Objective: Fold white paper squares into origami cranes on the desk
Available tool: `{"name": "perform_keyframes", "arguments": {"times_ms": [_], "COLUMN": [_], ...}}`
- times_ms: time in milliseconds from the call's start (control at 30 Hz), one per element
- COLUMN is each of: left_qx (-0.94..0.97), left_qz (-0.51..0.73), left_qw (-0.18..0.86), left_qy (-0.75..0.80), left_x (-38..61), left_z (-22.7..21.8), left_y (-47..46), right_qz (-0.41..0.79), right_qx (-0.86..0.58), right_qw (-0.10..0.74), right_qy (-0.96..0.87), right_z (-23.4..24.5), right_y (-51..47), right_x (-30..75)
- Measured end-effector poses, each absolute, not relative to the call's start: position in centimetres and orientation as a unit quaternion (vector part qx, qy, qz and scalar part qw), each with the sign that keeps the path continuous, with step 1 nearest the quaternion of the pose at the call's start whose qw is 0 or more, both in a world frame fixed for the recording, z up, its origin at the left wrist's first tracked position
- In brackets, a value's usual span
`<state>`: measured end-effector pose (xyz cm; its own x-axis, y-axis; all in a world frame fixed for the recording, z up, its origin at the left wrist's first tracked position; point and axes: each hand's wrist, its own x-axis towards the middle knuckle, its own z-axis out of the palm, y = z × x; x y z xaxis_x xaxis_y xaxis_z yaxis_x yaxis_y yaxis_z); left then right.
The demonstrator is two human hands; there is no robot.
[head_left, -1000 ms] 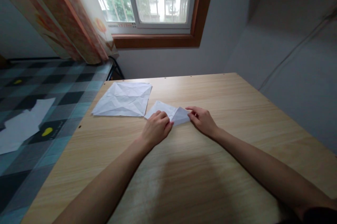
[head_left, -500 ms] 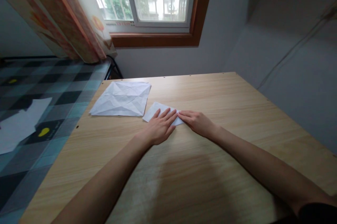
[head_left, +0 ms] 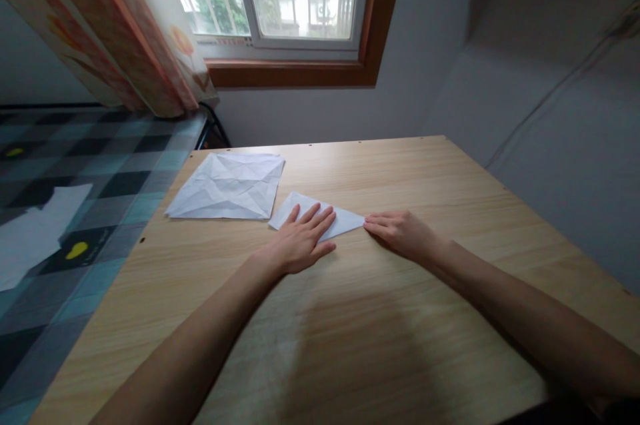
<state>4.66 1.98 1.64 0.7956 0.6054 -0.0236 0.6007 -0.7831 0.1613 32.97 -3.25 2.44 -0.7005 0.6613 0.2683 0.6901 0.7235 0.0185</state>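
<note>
A folded white sheet of paper (head_left: 346, 220) lies on the wooden table, tapering to a point on its right side. Spread flat over its middle, my left hand (head_left: 301, 240) presses it down with the fingers apart and hides part of it. At the paper's right tip is my right hand (head_left: 400, 233), its fingers closed together against that corner. The thumb of this hand is mostly hidden from view.
Creased white paper (head_left: 227, 186) lies at the table's far left corner. Left of the wooden table (head_left: 480, 212), more white sheets (head_left: 35, 232) rest on a checked cloth (head_left: 115, 178). A window and curtain are beyond.
My right hand has slid to the right, from beside my left fingers out to the paper's pointed tip, uncovering more of the paper. My left hand stays almost in place.
</note>
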Motion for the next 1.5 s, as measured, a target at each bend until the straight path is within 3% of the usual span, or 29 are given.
{"name": "perform_keyframes", "arguments": {"times_ms": [167, 267, 400, 500, 600, 667, 867, 967, 1067, 1200, 1267, 1500], "left_qx": [0.946, 0.946, 0.947, 0.931, 0.895, 0.860, 0.711, 0.679, 0.727, 0.813, 0.851, 0.927], "left_qz": [0.012, 0.042, 0.121, 0.174, 0.275, 0.361, 0.486, 0.452, 0.303, 0.196, 0.192, 0.149], "left_qw": [0.067, 0.037, -0.053, -0.116, -0.091, -0.010, 0.311, 0.364, 0.305, 0.034, -0.040, -0.007], "left_qy": [0.318, 0.319, 0.292, 0.300, 0.339, 0.362, 0.404, 0.449, 0.535, 0.547, 0.487, 0.344], "left_x": [4.6, 4.7, 4.9, 5.1, 5.5, 6.0, 7.0, 6.8, 5.9, 4.5, 4.0, 3.7], "left_z": [1.9, 2.1, 2.8, 3.4, 4.2, 4.9, 6.2, 5.7, 4.9, 4.0, 3.5, 2.2], "left_y": [1.8, 1.4, 1.0, 0.7, 0.2, -0.3, -1.1, -0.2, 1.0, 1.9, 2.0, 2.7], "right_qz": [-0.128, -0.173, -0.212, -0.189, -0.066, 0.056, 0.429, 0.461, 0.393, 0.267, 0.213, 0.039], "right_qx": [-0.335, -0.320, -0.313, -0.333, -0.393, -0.416, -0.362, -0.399, -0.478, -0.554, -0.552, -0.501], "right_qw": [0.044, 0.073, 0.207, 0.365, 0.516, 0.560, 0.522, 0.538, 0.531, 0.417, 0.376, 0.338], "right_qy": [-0.933, -0.929, -0.902, -0.849, -0.758, -0.715, -0.642, -0.583, -0.579, -0.669, -0.713, -0.796], "right_z": [3.6, 3.5, 3.1, 2.6, 1.8, 1.3, 0.8, 0.9, 0.9, 0.7, 0.5, 0.6], "right_y": [-1.7, -1.3, -1.7, -2.3, -2.6, -2.4, -1.9, -1.8, -1.3, -0.7, -0.6, -1.1], "right_x": [31.4, 30.9, 30.7, 30.3, 29.5, 28.9, 27.2, 27.4, 28.4, 29.6, 29.8, 29.4]}}
